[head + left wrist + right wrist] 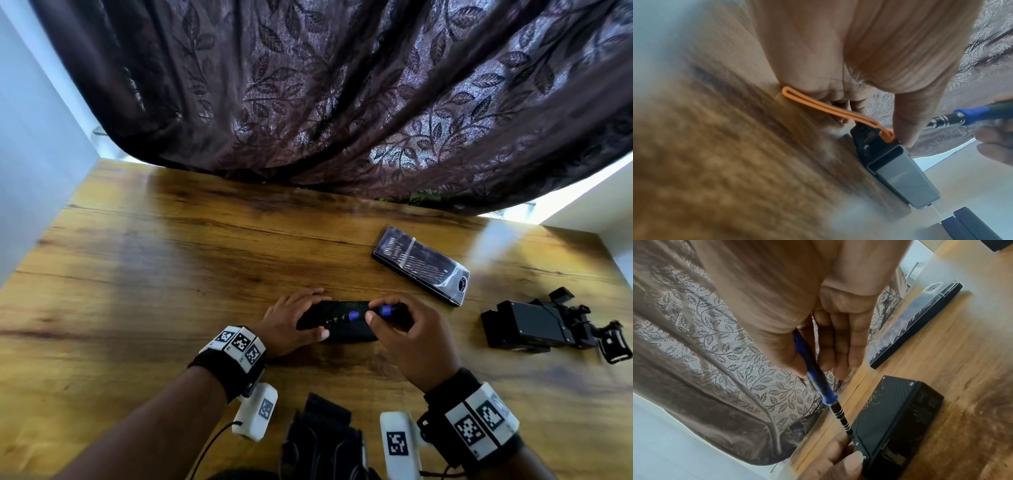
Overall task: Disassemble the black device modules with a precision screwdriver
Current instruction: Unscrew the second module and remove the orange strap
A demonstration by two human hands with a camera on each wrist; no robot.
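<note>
Head view has the black device module [346, 320] lying flat on the wooden table [171, 257], pretty much dead centre in front of the person. Left hand [291, 322] is clamped around the module's left end, thumb on the near edge, presumably so it won't skate around while a screw gets turned. Right hand [407, 329] pinches the precision screwdriver [356, 316] by its blue-banded handle, the shaft angled down toward the module's left corner. Right wrist view shows the tip beside a small corner screw [857, 443], though whether it's actually seated is hard to say. Beyond the module and to its right sits a clear-lidded bit case [421, 265], lid closed, rows of bits inside. Farther right of the module lies a pile of other black modules [527, 325].
</note>
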